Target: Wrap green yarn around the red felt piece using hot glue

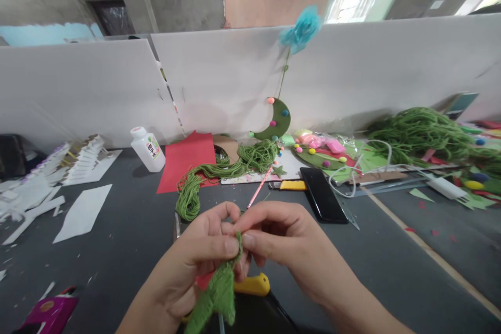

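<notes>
L hand [203,250] grips the green yarn-wrapped piece [223,292] near its narrow top end, thumb in front, fingers curled behind. R hand [284,232] has thumb & index closed on the same tip, just beside L thumb; its other fingers are curled, partly hidden. Piece is low centre, held above the desk [129,266], wide end hanging down-left. Yellow tool handle [254,284] is below/behind hands, partly covered. Beyond hands: striped stick [260,187], yarn hank [188,201] to L, phone [323,195] to R w/ yellow cutter [293,185] beside it. Further back: red sheet [188,162], white bottle [151,154], green moon [281,121] w/ pompoms.
</notes>
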`<action>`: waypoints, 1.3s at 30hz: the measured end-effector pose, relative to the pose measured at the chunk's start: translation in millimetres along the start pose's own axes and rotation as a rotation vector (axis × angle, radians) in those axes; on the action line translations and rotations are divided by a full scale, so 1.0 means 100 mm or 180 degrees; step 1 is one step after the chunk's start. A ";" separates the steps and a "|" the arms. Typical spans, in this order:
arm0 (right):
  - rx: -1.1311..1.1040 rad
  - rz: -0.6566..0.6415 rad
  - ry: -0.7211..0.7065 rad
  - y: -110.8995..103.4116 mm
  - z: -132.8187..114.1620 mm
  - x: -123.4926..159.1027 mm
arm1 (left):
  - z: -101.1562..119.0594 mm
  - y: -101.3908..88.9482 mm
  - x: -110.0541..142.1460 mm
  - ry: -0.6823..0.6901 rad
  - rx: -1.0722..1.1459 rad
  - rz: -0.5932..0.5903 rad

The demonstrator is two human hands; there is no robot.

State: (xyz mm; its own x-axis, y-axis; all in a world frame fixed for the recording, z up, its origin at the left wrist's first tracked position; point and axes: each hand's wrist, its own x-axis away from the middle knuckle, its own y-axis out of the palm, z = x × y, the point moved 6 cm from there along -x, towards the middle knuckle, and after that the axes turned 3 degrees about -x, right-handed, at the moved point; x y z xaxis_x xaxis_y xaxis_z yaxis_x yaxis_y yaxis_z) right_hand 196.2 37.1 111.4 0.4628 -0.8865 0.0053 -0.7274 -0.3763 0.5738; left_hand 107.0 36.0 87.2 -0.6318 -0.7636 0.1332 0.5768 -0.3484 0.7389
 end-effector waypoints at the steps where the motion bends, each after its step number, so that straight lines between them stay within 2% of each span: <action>1: 0.0016 -0.0010 0.0020 0.00 0.01 0.00 | -0.01 -0.01 0.00 -0.0027 0.0013 -0.0015; 6: 0.0261 0.0103 -0.0004 -0.02 -0.02 0.01 | -0.03 -0.02 0.01 -0.0041 -0.0109 -0.0039; 11: 0.0797 0.0567 -0.0166 -0.07 -0.13 0.02 | 0.03 -0.03 0.01 0.0211 -0.0622 0.0316; 14: 0.0859 0.0521 -0.0119 -0.08 -0.13 0.01 | 0.03 -0.03 0.01 0.0233 -0.0747 0.0410; 20: 0.0797 0.0437 0.0125 -0.10 -0.03 0.01 | 0.02 -0.05 -0.01 0.0180 -0.0554 0.0502; 23: 0.0630 0.0444 0.0087 -0.07 0.00 0.01 | 0.03 -0.06 0.00 0.0222 -0.0672 0.0541; 25: 0.0626 0.0567 0.0000 -0.07 -0.01 0.01 | 0.08 -0.08 0.03 0.0432 -0.0941 0.0714; 28: 0.0812 0.0845 -0.0145 -0.08 -0.06 0.03 | 0.23 -0.09 0.11 0.1069 -0.1793 0.1165; 31: 0.1133 0.1042 -0.0309 -0.08 -0.14 0.06 | 0.31 0.00 0.19 0.1558 -0.2340 0.1214; 33: 0.1307 0.1101 -0.0340 -0.08 -0.18 0.07 | 0.29 0.02 0.20 0.1517 -0.2239 0.1217; 36: 0.1330 0.1067 -0.0207 -0.07 -0.16 0.07 | 0.23 -0.02 0.19 0.1180 -0.1963 0.1467; 39: 0.1271 0.0962 -0.0204 -0.05 -0.15 0.07 | 0.23 -0.05 0.19 0.1121 -0.1835 0.1557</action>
State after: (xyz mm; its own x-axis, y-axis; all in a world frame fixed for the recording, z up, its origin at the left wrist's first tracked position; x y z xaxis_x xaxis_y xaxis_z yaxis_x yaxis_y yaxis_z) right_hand 210.4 36.7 120.5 0.1787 -0.9817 0.0652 -0.9669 -0.1629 0.1962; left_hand 80.6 35.7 100.9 -0.0976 -0.9930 0.0662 0.9792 -0.0840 0.1846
